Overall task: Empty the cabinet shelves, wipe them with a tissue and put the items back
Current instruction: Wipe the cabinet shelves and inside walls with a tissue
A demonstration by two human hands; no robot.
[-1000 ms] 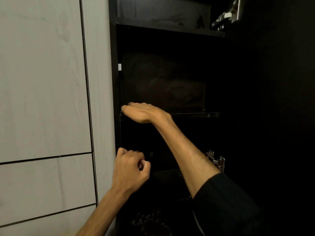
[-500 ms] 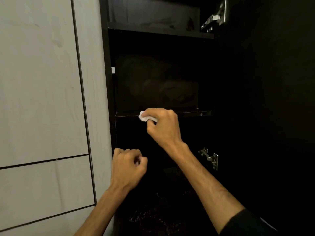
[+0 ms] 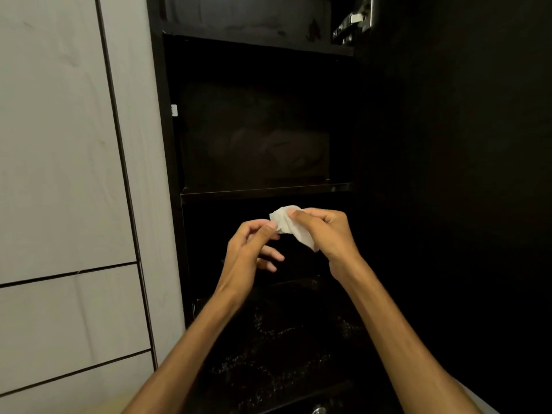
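1. The tissue (image 3: 291,225) is a small crumpled white wad held up in front of the open dark cabinet (image 3: 263,115), just below the front edge of the middle shelf (image 3: 265,191).
2. The right hand (image 3: 325,231) sits at the tissue's 3 o'clock side. Its fingers are curled over the top of the wad and its thumb tip presses on the front, so the tissue is pinched between thumb and fingers, with a flap hanging out toward 6 o'clock under the palm.
3. The left hand (image 3: 251,243) comes in from 8 o'clock. Its thumb and forefinger tips pinch the tissue's left corner; the remaining fingers are loosely spread and point toward 4 o'clock, clear of the tissue.
4. The wad thus spans the gap between the two hands, touching both, with most of its visible surface lying between the left fingertips and the right thumb.
5. Both forearms rise from the bottom of the view, from 7 and 5 o'clock, and converge on the tissue.
6. The middle shelf and the upper shelf (image 3: 257,40) look bare, though the interior is very dark.
7. A metal hinge (image 3: 354,22) shows at 1 o'clock, pale wood-grain panels (image 3: 65,144) stand at 9 o'clock, and a dark speckled surface (image 3: 277,348) lies below the hands at 6 o'clock.
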